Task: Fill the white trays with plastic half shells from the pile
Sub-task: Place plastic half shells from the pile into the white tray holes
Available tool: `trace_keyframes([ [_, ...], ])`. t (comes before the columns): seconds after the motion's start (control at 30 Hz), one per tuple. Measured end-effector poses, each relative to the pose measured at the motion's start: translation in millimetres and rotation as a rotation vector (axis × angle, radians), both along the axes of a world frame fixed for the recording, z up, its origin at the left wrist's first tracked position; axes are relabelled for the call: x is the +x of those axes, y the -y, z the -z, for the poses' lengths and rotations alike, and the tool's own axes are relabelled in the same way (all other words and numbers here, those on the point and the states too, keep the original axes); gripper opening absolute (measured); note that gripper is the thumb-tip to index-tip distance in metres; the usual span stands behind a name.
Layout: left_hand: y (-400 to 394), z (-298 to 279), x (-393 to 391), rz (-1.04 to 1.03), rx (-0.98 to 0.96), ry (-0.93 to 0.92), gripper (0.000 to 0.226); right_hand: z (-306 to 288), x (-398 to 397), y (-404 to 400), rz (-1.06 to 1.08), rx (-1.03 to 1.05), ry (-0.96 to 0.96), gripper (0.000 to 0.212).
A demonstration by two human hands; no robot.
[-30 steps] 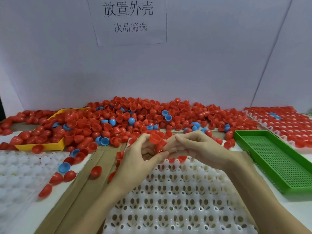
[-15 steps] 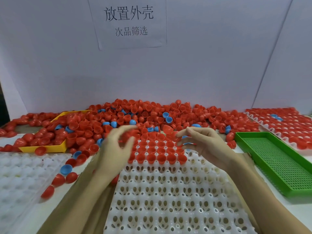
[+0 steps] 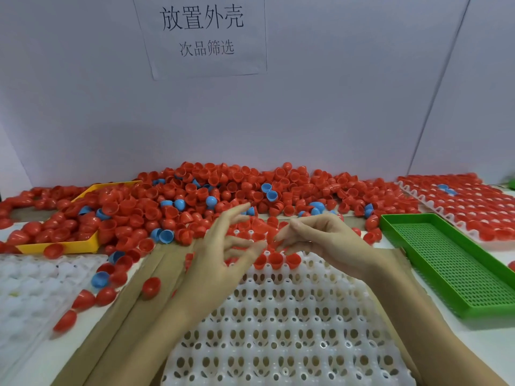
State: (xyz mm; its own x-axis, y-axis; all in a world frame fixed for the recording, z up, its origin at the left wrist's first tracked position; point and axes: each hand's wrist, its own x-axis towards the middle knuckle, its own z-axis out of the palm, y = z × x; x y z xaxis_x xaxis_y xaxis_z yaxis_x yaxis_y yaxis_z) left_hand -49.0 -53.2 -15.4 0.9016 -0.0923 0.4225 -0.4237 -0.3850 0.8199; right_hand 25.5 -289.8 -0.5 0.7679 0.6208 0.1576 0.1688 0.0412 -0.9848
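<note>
A tray lies at the desk's near edge, mid-width, with shells seated in its far rows. Behind it the pile runs along the desk's back edge, spilling into a bin at the left. A second tray lies at the left edge before that bin, a basket sits right of the middle tray, and a filled tray lies at the back right corner.
</note>
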Motion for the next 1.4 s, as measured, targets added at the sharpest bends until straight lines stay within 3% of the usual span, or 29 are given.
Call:
trace_keyframes([
  [0.13, 10.9, 6.0, -2.1, -0.053, -0.108, 0.038, 0.019, 1.3, -1.5, -1.2, -0.041, -0.033, 0.001, 0.029],
  [0.2, 10.0, 5.2, -0.1, -0.044, -0.22, -0.023, 0.015, 0.4, -2.9, -1.9, -0.044, -0.041, 0.008, 0.022],
  [0.33, 8.2, 4.6, 1.1, 0.023, -0.444, -0.202, 0.017, -2.1, -7.6, -6.6, -0.009, -0.112, 0.13, 0.028],
  [0.5, 10.0, 5.6, -0.6, 0.089, -0.481, -0.241, 0.022, 1.4, -13.1, -16.7, 0.082, -0.211, 0.281, 0.016],
  [0.6, 11.2, 7.1, -0.4, 0.112, -0.46, -0.235, 0.047, -0.4, -8.8, -8.1, 0.159, -0.24, 0.358, 0.011],
  [0.67, 9.5, 8.0, -0.4, 0.074, -0.295, -0.143, 0.053, -4.8, -1.1, 7.1, 0.272, -0.338, 0.408, 0.012],
  [0.77, 7.6, 12.2, -1.8, 0.073, 0.135, 0.008, 0.037, -6.2, 11.1, 34.1, 0.388, -0.522, 0.47, 0.013],
  [0.87, 12.1, 17.7, -5.6, 0.239, 0.346, -0.027, 0.039, -3.7, 17.0, 46.6, 0.366, -0.757, 0.55, 0.017],
  [0.97, 14.9, 22.4, -6.6, 0.372, 0.513, -0.044, 0.049, -0.1, 19.1, 45.8, 0.309, -0.824, 0.533, 0.013],
  [1.1, 13.7, 26.8, -4.6, 0.381, 0.632, -0.039, 0.042, 5.0, 21.7, 42.9, 0.269, -0.787, 0.525, 0.01],
  [1.4, 13.1, 35.4, 0.6, 0.36, 0.674, -0.039, 0.045, 15.3, 26.5, 40.2, 0.269, -0.78, 0.527, 0.008],
])
